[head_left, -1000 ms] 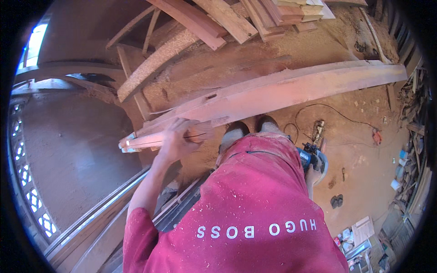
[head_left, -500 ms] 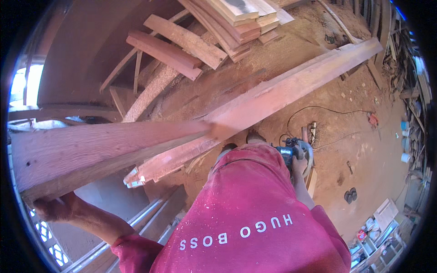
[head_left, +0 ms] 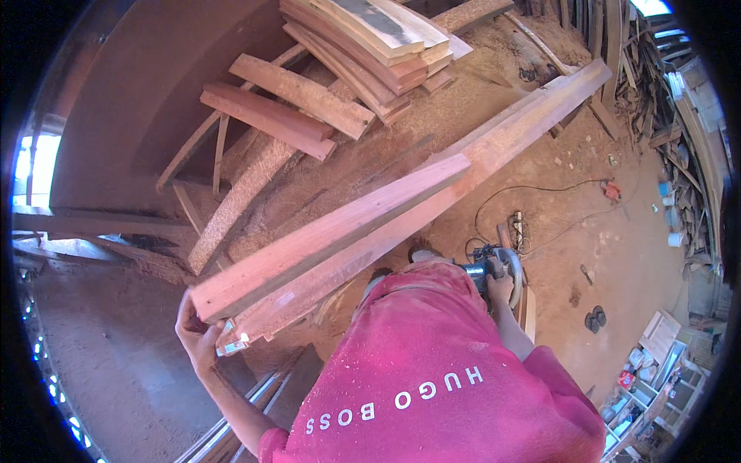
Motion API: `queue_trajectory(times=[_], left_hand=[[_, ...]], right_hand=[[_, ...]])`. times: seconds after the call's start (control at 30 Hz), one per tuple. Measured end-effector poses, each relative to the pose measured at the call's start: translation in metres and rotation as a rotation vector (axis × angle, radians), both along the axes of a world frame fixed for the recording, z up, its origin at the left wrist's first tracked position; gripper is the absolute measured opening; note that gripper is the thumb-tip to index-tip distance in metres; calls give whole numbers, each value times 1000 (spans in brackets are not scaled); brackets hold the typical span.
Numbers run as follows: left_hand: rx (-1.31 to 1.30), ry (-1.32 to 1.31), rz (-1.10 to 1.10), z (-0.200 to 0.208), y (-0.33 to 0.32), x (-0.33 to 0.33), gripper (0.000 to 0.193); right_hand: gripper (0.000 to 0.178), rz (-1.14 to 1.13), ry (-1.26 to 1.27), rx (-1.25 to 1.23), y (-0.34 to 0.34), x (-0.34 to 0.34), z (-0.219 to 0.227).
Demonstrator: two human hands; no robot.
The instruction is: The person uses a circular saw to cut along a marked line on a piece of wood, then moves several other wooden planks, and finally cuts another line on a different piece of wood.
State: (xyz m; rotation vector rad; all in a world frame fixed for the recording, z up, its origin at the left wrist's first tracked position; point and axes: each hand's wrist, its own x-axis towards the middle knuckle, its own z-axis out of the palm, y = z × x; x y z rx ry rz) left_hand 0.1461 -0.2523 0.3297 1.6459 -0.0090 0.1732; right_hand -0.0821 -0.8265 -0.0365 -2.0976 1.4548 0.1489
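A thick reddish wooden beam (head_left: 332,231) lies along a longer wooden plank (head_left: 494,154) that slants from lower left to upper right. My left hand (head_left: 197,336) is closed round the beam's near left end, thumb at its front face and fingers behind. Low at my right side, my right hand (head_left: 500,284) grips the handle of a circular saw (head_left: 488,264) with a teal-and-black body and a pale round guard. Part of the saw is hidden by my hand. Beside the left hand, a small shiny piece (head_left: 232,339) sticks out at the plank's end.
Stacked boards (head_left: 386,54) and two loose planks (head_left: 301,89) lie beyond the beam. A cord (head_left: 532,185) runs over the dusty ground towards a red-orange object (head_left: 611,190). Sandals (head_left: 595,319) and a tool-filled crate (head_left: 641,393) are at right, with scrap wood (head_left: 641,100) piled behind.
The beam's left end has swung down and away from me, so the beam now lies along the plank. My left hand moved with it. The saw stays low in my right hand.
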Motion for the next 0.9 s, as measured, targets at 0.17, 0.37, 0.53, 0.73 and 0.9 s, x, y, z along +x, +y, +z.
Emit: queue_trajectory(times=[0.17, 0.37, 0.53, 0.73, 0.9], left_hand=[[798, 361, -207, -112, 97, -16, 67], [933, 396, -194, -253, 131, -38, 72], [1032, 159, -198, -278, 39, -5, 86], [1040, -58, -406, -269, -183, 63, 101], [1201, 260, -695, -303, -296, 89, 77]], right_hand=[[45, -25, 45, -61, 5, -3, -10], [40, 71, 8, -34, 11, -1, -11], [44, 19, 102, -108, -3, -4, -10], [55, 143, 76, -62, -19, 10, 3], [43, 178, -124, 114, -42, 5, 2]])
